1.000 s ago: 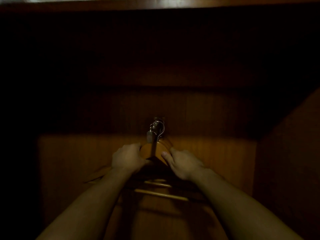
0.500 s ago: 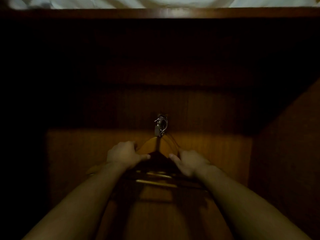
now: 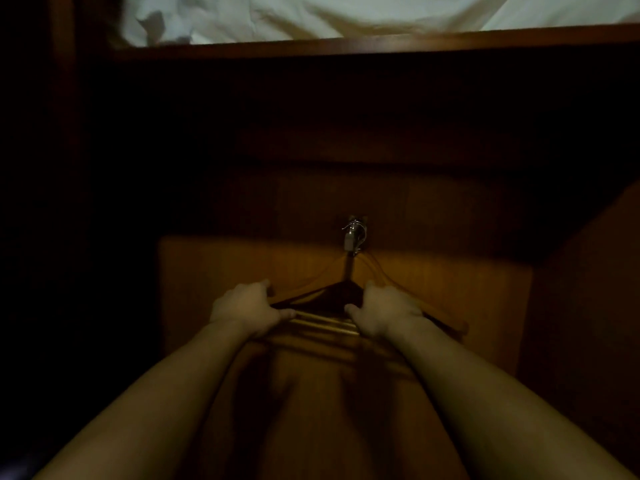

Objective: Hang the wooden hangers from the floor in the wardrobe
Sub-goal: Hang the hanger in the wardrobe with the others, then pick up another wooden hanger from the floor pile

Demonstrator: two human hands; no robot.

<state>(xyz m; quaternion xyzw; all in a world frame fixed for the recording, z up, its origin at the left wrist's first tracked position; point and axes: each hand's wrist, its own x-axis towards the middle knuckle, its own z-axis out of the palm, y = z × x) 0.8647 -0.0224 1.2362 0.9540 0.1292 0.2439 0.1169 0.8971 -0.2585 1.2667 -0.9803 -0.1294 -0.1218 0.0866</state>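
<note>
No brand, label or writing can be read anywhere; the scene is very dim. The room here is the inside of a wooden wardrobe (image 3: pixel 433 265), its reddish-brown panels filling the middle of the frame and fading to black toward the left edge and the upper half. A lit patch of the back panel sits at center, with a darker side wall slanting in at the right. Along the top edge a wooden shelf edge (image 3: pixel 346 46) runs across, and above it lies crumpled white cloth (image 3: pixel 346 12).

At center the wooden hangers (image 3: pixel 322 294) hang bunched together, their metal hooks (image 3: pixel 354 233) gathered on a small fitting just above. Their pale lower bars show between the two hands. The left hand (image 3: pixel 247 310) is curled around the left shoulders of the bunch, thumb underneath near the bars. The right hand (image 3: pixel 382 311) is closed over the right shoulders, thumb pointing inward. Both bare forearms reach up from the bottom corners of the frame.
</note>
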